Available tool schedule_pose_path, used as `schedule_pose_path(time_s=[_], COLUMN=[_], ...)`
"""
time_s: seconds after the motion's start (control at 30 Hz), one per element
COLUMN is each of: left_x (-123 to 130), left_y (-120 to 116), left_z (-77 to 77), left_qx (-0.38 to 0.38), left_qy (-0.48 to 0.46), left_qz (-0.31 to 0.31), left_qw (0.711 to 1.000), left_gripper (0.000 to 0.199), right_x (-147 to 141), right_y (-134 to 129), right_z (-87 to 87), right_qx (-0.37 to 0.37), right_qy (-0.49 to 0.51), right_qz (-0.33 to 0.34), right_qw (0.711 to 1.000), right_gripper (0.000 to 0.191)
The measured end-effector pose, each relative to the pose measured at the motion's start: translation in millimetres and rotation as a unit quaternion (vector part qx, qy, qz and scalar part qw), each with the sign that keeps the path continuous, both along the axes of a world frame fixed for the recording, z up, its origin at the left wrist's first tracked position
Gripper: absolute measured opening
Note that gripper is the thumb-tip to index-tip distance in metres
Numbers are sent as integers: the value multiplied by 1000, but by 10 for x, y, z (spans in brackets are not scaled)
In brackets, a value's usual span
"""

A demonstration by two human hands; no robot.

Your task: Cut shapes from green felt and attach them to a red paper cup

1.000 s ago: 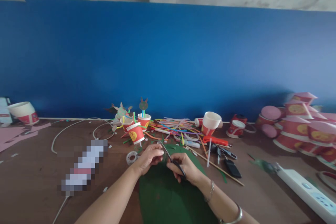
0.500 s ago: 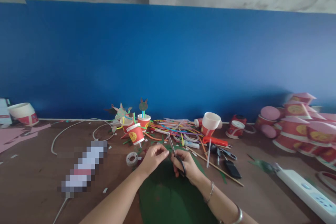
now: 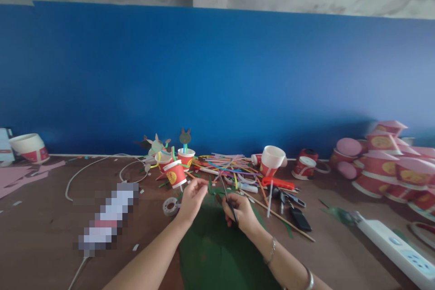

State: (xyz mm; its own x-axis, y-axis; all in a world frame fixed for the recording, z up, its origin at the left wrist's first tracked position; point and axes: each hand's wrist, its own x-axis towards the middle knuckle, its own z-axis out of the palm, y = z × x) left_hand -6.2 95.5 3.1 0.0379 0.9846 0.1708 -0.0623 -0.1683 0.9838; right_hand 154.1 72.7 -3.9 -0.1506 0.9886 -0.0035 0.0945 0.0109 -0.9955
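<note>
My left hand point(image 3: 193, 201) is closed in a pinch over the far part of a dark green sheet point(image 3: 224, 258). At its fingertips shows a small green piece of paper point(image 3: 210, 186), partly lost against the background. My right hand point(image 3: 243, 212) is wrapped round dark-handled scissors point(image 3: 224, 188), their blades pointing away and slightly left. The two hands are apart, with the scissors between them. Just left of my left hand lies a roll of clear tape point(image 3: 170, 206).
Beyond my hands are red paper cups point(image 3: 175, 174) and a pile of coloured strips point(image 3: 231, 163). To the right lie a thin wooden stick point(image 3: 292, 226), a black key fob point(image 3: 300, 219) and a white power strip point(image 3: 394, 247). Pink-topped cups point(image 3: 380, 163) are stacked far right.
My left hand has moved slightly left and away from me, widening the gap to the scissors. The small green piece now shows at its fingertips. My right hand has barely moved.
</note>
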Motion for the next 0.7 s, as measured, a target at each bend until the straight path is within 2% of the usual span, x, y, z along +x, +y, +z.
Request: schedule_pose_path(time_s=[0.07, 0.17, 0.33, 0.47, 0.7], left_x=[-30, -63, -71, -67, -68], left_y=[20, 35, 55, 63, 4], left_z=[-6, -28, -85, -117, -69], left_qx=[47, 50, 37, 50, 57], left_qy=[16, 44, 80, 89, 109], left_qz=[82, 129, 139, 134, 128], left_qw=[995, 989, 986, 986, 984], left_gripper=[13, 13, 13, 11, 17], right_x=[8, 15, 7, -9, 23], right_y=[9, 11, 14, 25, 53], right_z=[-42, -79, -77, -54, -79], right_qx=[15, 27, 15, 8, 44], right_qy=[-28, -53, -72, -68, -67], right_qz=[-8, -11, -22, -66, -121], right_qw=[999, 998, 997, 995, 989], right_gripper=[16, 15, 14, 16, 26])
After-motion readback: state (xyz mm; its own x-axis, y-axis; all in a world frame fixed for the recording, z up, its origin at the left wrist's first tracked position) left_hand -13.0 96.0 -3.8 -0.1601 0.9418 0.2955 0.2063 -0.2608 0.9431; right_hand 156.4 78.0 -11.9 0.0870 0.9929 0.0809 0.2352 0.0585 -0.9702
